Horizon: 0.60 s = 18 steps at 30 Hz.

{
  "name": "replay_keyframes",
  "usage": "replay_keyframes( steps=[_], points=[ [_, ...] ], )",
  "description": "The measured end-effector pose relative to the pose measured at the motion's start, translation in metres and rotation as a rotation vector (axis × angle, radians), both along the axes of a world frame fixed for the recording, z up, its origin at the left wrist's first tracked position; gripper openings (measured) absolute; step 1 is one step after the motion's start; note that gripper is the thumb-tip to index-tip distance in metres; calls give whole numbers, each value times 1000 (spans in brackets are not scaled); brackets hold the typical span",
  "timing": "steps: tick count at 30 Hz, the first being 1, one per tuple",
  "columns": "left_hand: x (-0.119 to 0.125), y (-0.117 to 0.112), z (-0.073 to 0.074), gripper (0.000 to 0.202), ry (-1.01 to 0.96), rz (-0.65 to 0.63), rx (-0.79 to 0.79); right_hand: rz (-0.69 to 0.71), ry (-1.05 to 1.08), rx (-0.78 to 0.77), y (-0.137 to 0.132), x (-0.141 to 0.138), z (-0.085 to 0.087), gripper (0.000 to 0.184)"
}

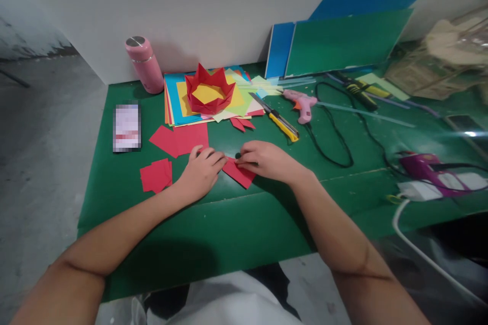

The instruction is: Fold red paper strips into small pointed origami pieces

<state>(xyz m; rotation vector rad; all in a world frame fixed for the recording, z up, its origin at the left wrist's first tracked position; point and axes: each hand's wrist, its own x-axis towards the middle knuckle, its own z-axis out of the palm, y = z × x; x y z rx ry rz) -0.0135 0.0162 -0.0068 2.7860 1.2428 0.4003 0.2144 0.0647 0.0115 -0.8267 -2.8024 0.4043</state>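
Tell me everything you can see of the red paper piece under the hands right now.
The red paper piece is a small flat sheet of what looks like craft paper, lying on the green table cover near its front middle. It sits as a slanted strip, one corner pointing toward the person. The left hand presses on its left end and the right hand on its upper right edge, hiding much of it. Whether it is already folded cannot be told.

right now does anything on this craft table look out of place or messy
Nothing is spilled or broken. The utility knife lies with its blade out beside the paper stack, close to the right hand. Both hands press a red paper piece; the left hand lies flat. A black cord loops loosely across the mat.
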Motion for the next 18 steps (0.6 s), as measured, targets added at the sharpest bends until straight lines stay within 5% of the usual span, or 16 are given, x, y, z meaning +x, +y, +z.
replay_keyframes(
  steps=[7,18],
  points=[
    [1,0,-1,34,12,1,42,-16,-50,-15,3,7,4,21],
    [-1,-5,0,26,-33,-106,143,-22,-123,230,8,-1,-10,35]
  ],
)
